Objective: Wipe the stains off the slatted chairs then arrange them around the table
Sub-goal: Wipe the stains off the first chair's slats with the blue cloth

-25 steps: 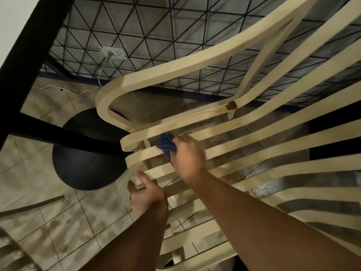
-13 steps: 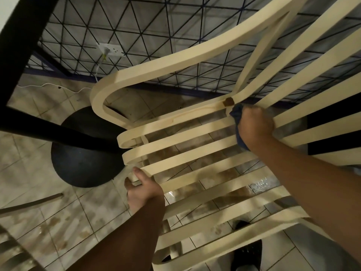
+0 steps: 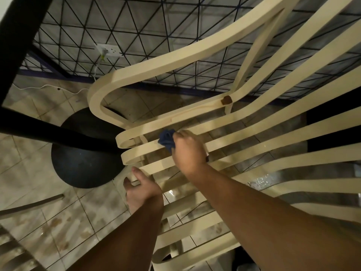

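A cream slatted chair (image 3: 259, 132) fills the right of the head view, seen from above. My right hand (image 3: 188, 151) grips a bunched dark blue cloth (image 3: 166, 139) and presses it on the front end of the upper seat slats. A brown stain (image 3: 226, 100) sits on the top slat where the armrest post joins, to the right of the cloth. My left hand (image 3: 139, 185) holds the curved front end of a lower slat, thumb up.
A black table with a round base (image 3: 78, 161) and dark post stands at the left. A wall with a black triangle pattern and a white socket (image 3: 108, 50) with a cable is behind. The tiled floor (image 3: 64, 237) is blotchy and wet. Another slatted chair's edge (image 3: 11, 257) shows lower left.
My right hand swept the cloth from the front of the slats right to the brown stain, then back left to the front. My left hand kept its hold.
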{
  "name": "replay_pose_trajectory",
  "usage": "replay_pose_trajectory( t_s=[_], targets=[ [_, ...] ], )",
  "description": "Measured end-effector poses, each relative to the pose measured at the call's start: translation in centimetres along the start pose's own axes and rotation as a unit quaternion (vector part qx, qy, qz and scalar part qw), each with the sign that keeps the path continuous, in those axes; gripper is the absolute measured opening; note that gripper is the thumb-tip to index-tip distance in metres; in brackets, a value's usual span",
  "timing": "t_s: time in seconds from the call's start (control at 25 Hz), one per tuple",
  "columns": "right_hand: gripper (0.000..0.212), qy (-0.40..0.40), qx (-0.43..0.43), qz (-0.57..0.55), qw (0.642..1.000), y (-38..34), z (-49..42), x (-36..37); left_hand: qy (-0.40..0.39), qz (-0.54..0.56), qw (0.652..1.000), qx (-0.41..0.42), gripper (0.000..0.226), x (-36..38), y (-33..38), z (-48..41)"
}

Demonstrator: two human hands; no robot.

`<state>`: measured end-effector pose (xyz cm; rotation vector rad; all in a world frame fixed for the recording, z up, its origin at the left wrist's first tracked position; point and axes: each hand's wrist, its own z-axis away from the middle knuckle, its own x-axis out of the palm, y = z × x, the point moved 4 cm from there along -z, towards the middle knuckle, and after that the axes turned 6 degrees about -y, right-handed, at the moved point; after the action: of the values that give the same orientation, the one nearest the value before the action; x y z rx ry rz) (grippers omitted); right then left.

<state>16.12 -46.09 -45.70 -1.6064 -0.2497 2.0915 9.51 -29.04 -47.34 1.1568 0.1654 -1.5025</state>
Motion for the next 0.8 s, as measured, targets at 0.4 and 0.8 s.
replay_pose_trajectory(
  t_s=[0.4, 0.8],
  targets=[
    [0.025, 0.12, 0.178, 0.089, 0.973, 16.3, -1.7, -7.5, -0.026, 0.023, 0.999, -0.005, 0.082, 0.1, -0.5, -0.3],
    [0.025, 0.048, 0.108, -0.17, 0.978, 5.0, -0.1, -1.1, -0.038, 0.023, 0.999, -0.017, 0.083, 0.2, -0.5, -0.4]
  ],
)
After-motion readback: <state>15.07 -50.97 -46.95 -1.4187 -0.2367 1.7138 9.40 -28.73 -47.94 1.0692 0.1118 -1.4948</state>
